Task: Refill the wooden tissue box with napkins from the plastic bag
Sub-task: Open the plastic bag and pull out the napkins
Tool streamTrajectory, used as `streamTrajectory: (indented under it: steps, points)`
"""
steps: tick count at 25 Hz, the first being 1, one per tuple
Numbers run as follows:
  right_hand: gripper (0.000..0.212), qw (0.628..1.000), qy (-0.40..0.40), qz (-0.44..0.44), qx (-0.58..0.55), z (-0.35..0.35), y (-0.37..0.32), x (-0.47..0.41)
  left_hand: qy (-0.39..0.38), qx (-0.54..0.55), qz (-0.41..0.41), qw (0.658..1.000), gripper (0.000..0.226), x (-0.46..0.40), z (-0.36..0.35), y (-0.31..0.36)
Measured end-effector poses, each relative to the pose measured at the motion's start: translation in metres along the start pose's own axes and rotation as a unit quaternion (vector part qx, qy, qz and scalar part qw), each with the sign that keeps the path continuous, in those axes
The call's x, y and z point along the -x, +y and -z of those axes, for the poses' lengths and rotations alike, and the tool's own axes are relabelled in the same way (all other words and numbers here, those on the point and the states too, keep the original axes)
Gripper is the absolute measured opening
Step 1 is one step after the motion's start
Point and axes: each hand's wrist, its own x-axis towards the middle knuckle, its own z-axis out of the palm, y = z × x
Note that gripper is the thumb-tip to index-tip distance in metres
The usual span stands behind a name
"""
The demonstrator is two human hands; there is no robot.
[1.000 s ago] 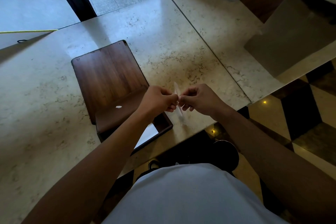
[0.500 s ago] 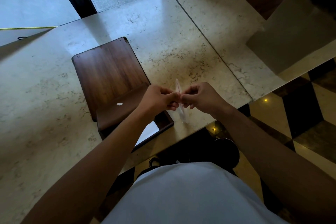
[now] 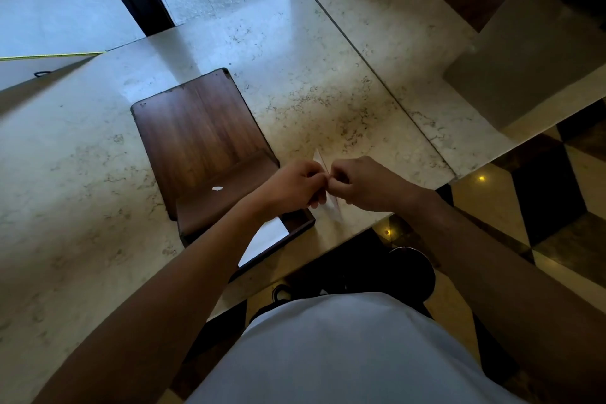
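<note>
Both my hands' fingers pinch the thin, slippery plastic bag at its top edge, light and limp.

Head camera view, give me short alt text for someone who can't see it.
Both hands, left hand and right hand, meet at the near edge of a marble table, pinching a thin clear plastic bag between them. Just left sits a dark wooden tissue box, its near end open with white napkins showing inside.

Person w/ plain white short-sleeve tee, both forearms bare, no watch/rings visible on hands.
</note>
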Motion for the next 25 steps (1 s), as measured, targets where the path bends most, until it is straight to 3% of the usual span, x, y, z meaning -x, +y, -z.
streamTrajectory:
  steps: [5, 13, 19, 25]
  points:
    - [0.032, 0.999, -0.048, 0.019, 0.008, 0.008, 0.000, -0.001, -0.028, -0.035, -0.015, 0.999, 0.029, 0.002, -0.004, 0.002]
    - [0.037, 0.995, 0.020, 0.026, -0.099, -0.001, 0.001, -0.001, 0.029, -0.002, -0.047, 0.998, 0.029, 0.001, -0.010, -0.001]
    - [0.038, 0.989, 0.151, -0.005, 0.001, 0.009, 0.009, -0.006, 0.144, -0.141, -0.009, 0.979, 0.033, -0.003, -0.006, -0.003]
    - [0.033, 0.975, 0.153, -0.071, 0.144, 0.026, 0.019, -0.004, 0.126, -0.311, 0.028, 0.942, 0.034, -0.006, 0.024, 0.005]
